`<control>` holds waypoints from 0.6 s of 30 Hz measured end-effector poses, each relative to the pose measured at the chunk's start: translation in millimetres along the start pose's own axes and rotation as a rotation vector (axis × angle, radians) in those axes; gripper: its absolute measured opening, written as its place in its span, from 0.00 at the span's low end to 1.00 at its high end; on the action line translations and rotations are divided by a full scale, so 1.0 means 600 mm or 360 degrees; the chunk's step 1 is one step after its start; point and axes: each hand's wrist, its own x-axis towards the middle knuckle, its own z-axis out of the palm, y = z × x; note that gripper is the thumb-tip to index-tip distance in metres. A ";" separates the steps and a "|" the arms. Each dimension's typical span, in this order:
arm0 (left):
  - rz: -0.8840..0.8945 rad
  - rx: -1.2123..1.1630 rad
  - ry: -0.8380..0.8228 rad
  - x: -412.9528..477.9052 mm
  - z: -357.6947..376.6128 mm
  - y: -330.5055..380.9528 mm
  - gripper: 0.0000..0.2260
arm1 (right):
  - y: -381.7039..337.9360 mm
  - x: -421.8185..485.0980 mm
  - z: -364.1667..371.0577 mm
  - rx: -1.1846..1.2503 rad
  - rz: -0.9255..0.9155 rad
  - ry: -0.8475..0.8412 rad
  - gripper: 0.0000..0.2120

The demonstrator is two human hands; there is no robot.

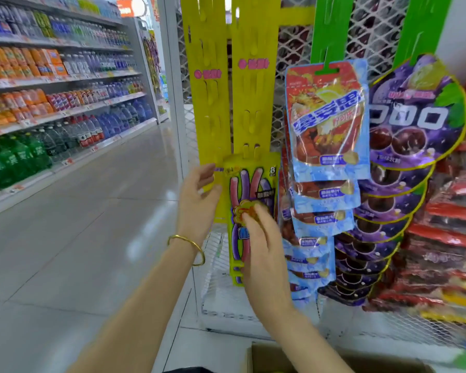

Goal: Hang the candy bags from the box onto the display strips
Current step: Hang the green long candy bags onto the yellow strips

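Bag: yellow plastic candy bag (249, 184) hangs on yellow plastic display strip (249, 84).
Left hand (199, 195): loosely curled fingers at the bag's edge; grip unclear.
Right hand (261, 246): straight fingertips press its front.

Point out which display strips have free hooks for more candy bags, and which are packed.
Free: both yellow strips above the yellow candy bag that the left hand and right hand are at; the left yellow strip looks bare. Crowded: the green strip with overlapping blue-red bags, and the grape bags beside it. Red packs fill the far right.
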 end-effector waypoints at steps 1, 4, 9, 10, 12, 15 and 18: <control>-0.0017 -0.0031 0.0096 -0.026 0.001 -0.016 0.16 | 0.010 -0.030 -0.004 0.0060 0.0002 -0.0057 0.25; -0.0106 0.0010 0.0183 -0.123 0.014 -0.074 0.16 | 0.062 -0.135 -0.017 0.0170 0.0054 -0.0292 0.25; -0.0285 0.0243 -0.0270 -0.242 0.050 -0.179 0.13 | 0.181 -0.314 -0.020 0.0071 0.0735 -0.0960 0.18; -0.0317 0.0274 -0.0375 -0.252 0.056 -0.195 0.13 | 0.201 -0.343 -0.014 0.0024 0.0874 -0.1136 0.16; -0.0386 0.0288 -0.0501 -0.267 0.060 -0.225 0.13 | 0.234 -0.394 0.006 0.0022 0.1161 -0.1463 0.16; -0.0532 0.0256 -0.0548 -0.278 0.056 -0.257 0.14 | 0.259 -0.455 0.041 0.0123 0.1606 -0.1721 0.16; -0.0692 0.0240 -0.0519 -0.275 0.045 -0.273 0.15 | 0.252 -0.499 0.075 0.0067 0.1946 -0.1684 0.11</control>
